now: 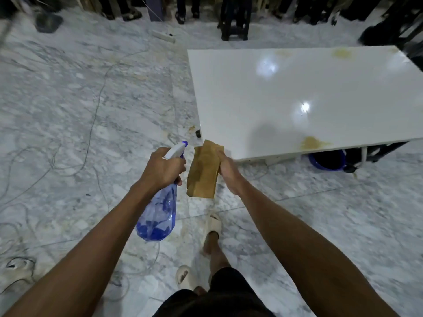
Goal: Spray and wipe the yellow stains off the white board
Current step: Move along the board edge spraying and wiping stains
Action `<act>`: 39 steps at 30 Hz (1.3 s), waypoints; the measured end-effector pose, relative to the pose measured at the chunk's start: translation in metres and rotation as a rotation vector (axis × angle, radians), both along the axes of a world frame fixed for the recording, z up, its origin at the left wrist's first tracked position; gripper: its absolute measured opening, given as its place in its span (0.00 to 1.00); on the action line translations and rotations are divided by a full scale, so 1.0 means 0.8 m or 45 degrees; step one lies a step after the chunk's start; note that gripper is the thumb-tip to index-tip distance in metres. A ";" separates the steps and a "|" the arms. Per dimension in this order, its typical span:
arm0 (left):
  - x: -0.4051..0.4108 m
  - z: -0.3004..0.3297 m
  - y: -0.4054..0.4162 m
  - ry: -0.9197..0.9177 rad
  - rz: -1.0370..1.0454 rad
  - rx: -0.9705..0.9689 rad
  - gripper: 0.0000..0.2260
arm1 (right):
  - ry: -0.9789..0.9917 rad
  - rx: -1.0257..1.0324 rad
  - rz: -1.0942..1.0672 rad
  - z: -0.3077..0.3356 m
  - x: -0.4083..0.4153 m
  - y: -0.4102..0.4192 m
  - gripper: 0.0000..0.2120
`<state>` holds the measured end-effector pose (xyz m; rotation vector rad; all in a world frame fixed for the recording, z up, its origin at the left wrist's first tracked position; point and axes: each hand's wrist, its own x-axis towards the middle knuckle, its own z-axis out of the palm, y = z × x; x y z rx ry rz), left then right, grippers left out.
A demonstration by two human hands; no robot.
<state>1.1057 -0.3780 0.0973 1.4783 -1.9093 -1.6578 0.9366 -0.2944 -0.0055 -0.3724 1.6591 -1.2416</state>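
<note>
On the marble floor beside the near left corner of the white board (286, 92), a person stands with both arms extended. The left hand (163, 169) grips the neck of a blue spray bottle (160, 209), fingers curled round it below the white trigger head, nozzle pointing toward the board. The right hand (227, 172) holds a folded tan cloth (203, 171) along one edge; the cloth hangs over the floor, just short of the board's corner and not touching it. Three yellow stains remain visible: one at the near edge (312, 143), one near the far right edge (342, 53), and a fainter one along the far edge (282, 53). No spray film or wipe marks can be made out on the glossy surface. By this evidence the task appears barely begun: tools are in hand, yet every stain still awaits spraying and wiping, the near-edge stain being the closest. A blue basin (326, 160) sits beneath the board.
</note>
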 end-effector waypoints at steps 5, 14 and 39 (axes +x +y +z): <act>-0.027 0.050 -0.026 0.071 -0.022 -0.034 0.13 | -0.436 -0.418 -0.250 0.058 -0.022 -0.039 0.30; -0.104 0.107 -0.123 0.065 -0.054 -0.124 0.08 | -0.621 -0.671 -0.174 0.131 -0.121 -0.157 0.28; -0.260 0.023 -0.453 0.058 0.118 0.097 0.14 | -0.126 0.173 0.096 0.016 -0.293 -0.474 0.30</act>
